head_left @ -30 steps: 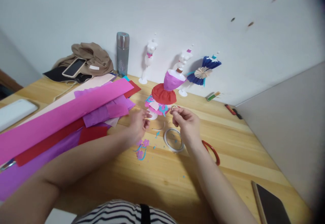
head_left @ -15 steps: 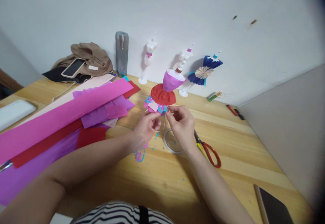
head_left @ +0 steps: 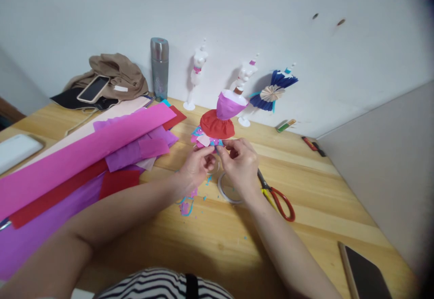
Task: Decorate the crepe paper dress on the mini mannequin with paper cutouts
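In front of me stands a small white mannequin in a paper dress (head_left: 217, 125), with a purple bodice, a gathered red skirt and pink, blue and purple paper pieces along the hem. My left hand (head_left: 197, 165) pinches the lower edge of that hem. From the other side, my right hand (head_left: 241, 161) closes thumb and forefinger on the hem, close to the left fingertips. The exact bit between the fingers is hidden. Below the hands lie a tape roll (head_left: 228, 188) and small paper scraps (head_left: 185, 207). Red-handled scissors (head_left: 278, 199) rest right of my right hand.
Long crepe paper strips (head_left: 88, 152) cover the left of the table. Along the wall stand a steel flask (head_left: 159, 68), a bare mannequin (head_left: 197, 75), another mannequin (head_left: 244, 75) and a blue paper dress (head_left: 274, 92). A phone (head_left: 364, 272) lies at front right.
Both hands stay at the hem; the right fingers have pressed in slightly closer to the left fingertips. The view has shifted a little.
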### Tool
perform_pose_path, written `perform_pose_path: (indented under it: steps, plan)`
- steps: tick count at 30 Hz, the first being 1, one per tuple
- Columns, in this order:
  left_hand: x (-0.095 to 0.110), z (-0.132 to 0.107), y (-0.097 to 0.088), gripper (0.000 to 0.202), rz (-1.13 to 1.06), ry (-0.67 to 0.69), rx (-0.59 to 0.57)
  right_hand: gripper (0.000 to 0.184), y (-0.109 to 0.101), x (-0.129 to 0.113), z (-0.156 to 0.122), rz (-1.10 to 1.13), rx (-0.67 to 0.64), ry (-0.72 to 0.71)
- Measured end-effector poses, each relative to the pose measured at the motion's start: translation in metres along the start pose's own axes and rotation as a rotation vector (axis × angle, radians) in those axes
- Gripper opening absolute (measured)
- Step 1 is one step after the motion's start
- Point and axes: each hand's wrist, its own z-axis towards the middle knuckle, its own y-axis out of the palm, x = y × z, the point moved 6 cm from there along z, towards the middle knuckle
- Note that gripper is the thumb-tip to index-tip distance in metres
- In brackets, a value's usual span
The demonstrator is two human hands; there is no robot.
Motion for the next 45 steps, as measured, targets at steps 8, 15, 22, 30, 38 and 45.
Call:
perform_pose_path:
  steps: [8,15,22,30,38,45]
  plan:
    - [-0.002,0.005,0.004,0.025,0.002,0.000,-0.069,0.017,0.003,0.000,0.005,-0.003,-0.061,0.063]
    - [-0.001,0.007,0.006,0.023,0.002,-0.005,-0.058,0.017,0.009,0.008,0.008,0.092,-0.091,0.209]
    - [0.001,0.005,0.008,0.022,-0.017,-0.017,-0.005,0.018,0.012,0.012,0.010,0.125,-0.118,0.240]
    - [0.002,0.003,0.008,0.020,-0.058,0.019,0.011,0.019,0.014,0.013,0.012,0.137,-0.092,0.282]
    - [0.000,0.006,0.005,0.029,-0.049,0.042,0.001,0.016,0.013,0.012,0.012,0.103,-0.085,0.301]
    - [-0.001,0.004,0.006,0.022,-0.059,0.032,0.007,0.012,0.012,0.013,0.010,0.100,-0.080,0.318]
